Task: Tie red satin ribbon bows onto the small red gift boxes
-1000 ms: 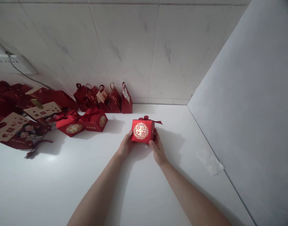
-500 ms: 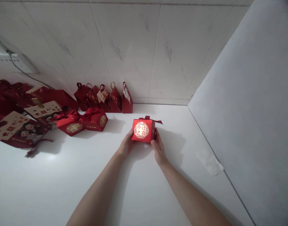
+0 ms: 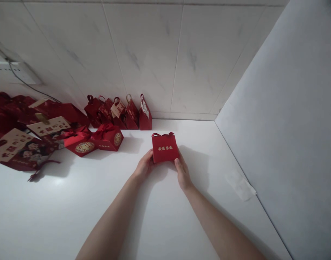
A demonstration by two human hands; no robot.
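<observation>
Your left hand [image 3: 145, 167] and right hand [image 3: 183, 172] pinch the box [image 3: 165, 153] from opposite sides, likely so its lettering [image 3: 165, 148] shows.

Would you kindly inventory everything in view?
Held box: 1, red, centre
Paired bow-topped boxes: 2, red, left
Row of looped boxes: 5, mainly red, rear
Other boxes: count unclear, red and cream, far left
Thin sheet: 1, white, right
Table: 1, white, beneath
Socket panel: 1, white, upper left
Cable: 1, dark, upper left
Tiled wall: 1, grey, back
Side panel: 1, grey, right
Left hand: 1, bare, box's left
Right hand: 1, bare, box's right
</observation>
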